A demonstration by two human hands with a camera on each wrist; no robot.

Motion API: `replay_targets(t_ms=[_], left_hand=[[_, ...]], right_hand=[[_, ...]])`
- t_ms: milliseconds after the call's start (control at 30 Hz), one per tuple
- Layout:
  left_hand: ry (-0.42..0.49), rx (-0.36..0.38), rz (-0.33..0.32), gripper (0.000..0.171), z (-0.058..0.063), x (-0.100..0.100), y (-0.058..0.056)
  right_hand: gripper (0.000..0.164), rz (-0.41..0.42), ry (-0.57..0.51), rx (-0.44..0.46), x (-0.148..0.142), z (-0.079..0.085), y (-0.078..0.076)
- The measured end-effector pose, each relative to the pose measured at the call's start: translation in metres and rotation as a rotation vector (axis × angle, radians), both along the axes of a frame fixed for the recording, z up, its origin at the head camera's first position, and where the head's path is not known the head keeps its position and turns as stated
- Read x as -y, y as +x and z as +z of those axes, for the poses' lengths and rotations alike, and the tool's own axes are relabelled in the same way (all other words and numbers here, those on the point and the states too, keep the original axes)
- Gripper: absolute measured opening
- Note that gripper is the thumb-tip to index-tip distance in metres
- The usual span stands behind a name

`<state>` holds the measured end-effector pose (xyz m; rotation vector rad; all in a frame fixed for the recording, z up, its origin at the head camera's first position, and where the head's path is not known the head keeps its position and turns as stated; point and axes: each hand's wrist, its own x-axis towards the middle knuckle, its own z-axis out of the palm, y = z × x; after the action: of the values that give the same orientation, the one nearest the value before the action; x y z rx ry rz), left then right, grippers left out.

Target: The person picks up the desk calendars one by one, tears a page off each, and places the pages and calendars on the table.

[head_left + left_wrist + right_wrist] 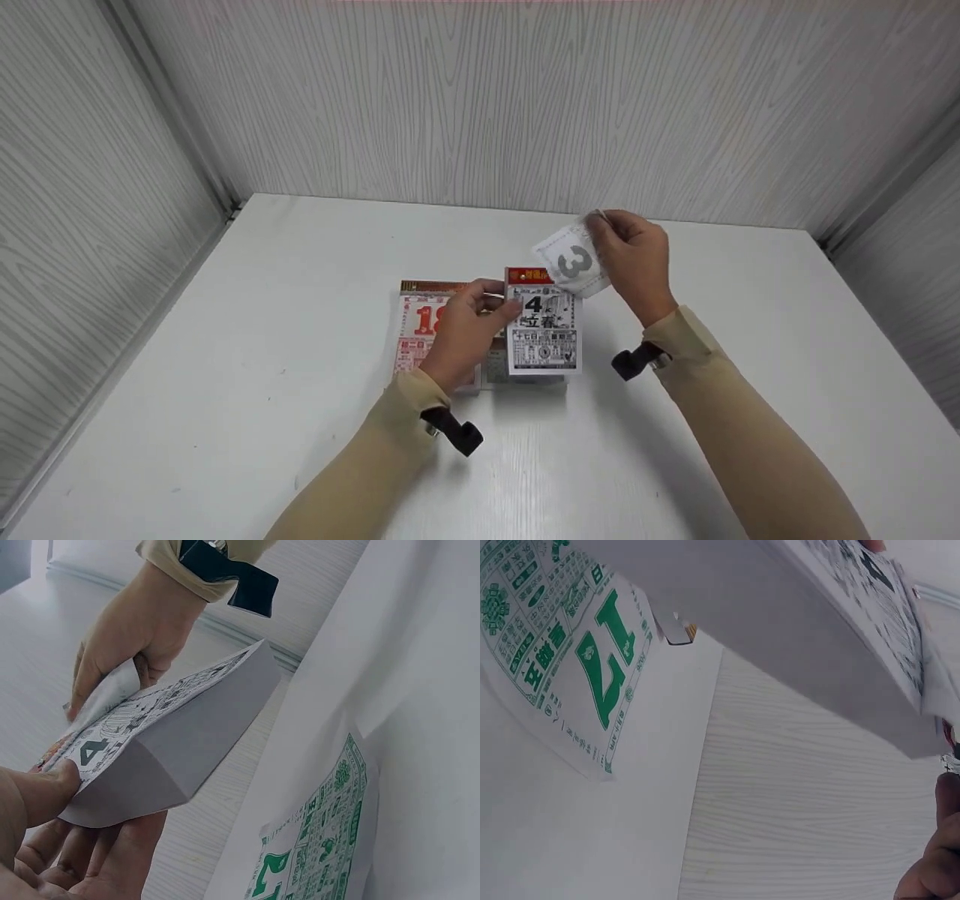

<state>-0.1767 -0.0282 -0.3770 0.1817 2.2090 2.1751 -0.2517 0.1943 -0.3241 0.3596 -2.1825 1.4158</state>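
Note:
My left hand [466,330] grips the left edge of a small tear-off calendar [545,349], thumb on its front and fingers behind. Its red header shows above a page with a black 4. Up at the pad's top right, my right hand [639,259] pinches a thin calendar page [574,256] with a grey 3, lifted away from the front. Whether this page is still joined to the pad, I cannot tell. In the left wrist view the calendar's thick white side [202,735] faces the camera.
A calendar with a red 18 [415,319] lies on the white table [300,247], partly behind my left hand. Beside it, under the held pad, is a calendar with a green 17 [577,652]. Grained panels [480,97] stand behind and at both sides.

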Motion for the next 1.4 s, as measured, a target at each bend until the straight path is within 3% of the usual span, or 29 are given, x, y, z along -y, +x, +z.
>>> replay_targets(t_ms=[267, 500, 767, 967, 1100, 1200, 1267, 1400], left_hand=[[-0.023, 0.025, -0.017, 0.034, 0.001, 0.005, 0.002], [0.082, 0.056, -0.007, 0.032, 0.004, 0.012, 0.001], [0.053, 0.048, 0.044, 0.034, 0.009, 0.023, 0.003], [0.039, 0.012, 0.051, 0.035, 0.014, 0.026, 0.003], [0.030, 0.003, 0.042, 0.034, 0.014, 0.026, 0.002], [0.044, 0.007, 0.042, 0.032, 0.013, 0.027, 0.002], [0.052, 0.009, 0.046, 0.032, 0.013, 0.027, 0.002], [0.049, 0.002, 0.044, 0.031, 0.013, 0.027, 0.003]], right_hand=[[0.031, -0.128, -0.096, 0.059, -0.033, -0.010, -0.010], [0.033, -0.249, -0.202, 0.100, -0.081, -0.016, -0.018], [0.023, -0.237, -0.430, 0.038, -0.113, -0.016, -0.014], [0.023, -0.247, -0.474, 0.021, -0.121, -0.018, -0.004], [0.023, -0.308, -0.428, -0.102, -0.132, -0.030, -0.001], [0.025, -0.341, -0.317, -0.189, -0.138, -0.040, 0.001], [0.026, -0.320, -0.200, -0.186, -0.140, -0.045, 0.004], [0.024, -0.222, 0.105, -0.074, -0.141, -0.056, 0.009]])
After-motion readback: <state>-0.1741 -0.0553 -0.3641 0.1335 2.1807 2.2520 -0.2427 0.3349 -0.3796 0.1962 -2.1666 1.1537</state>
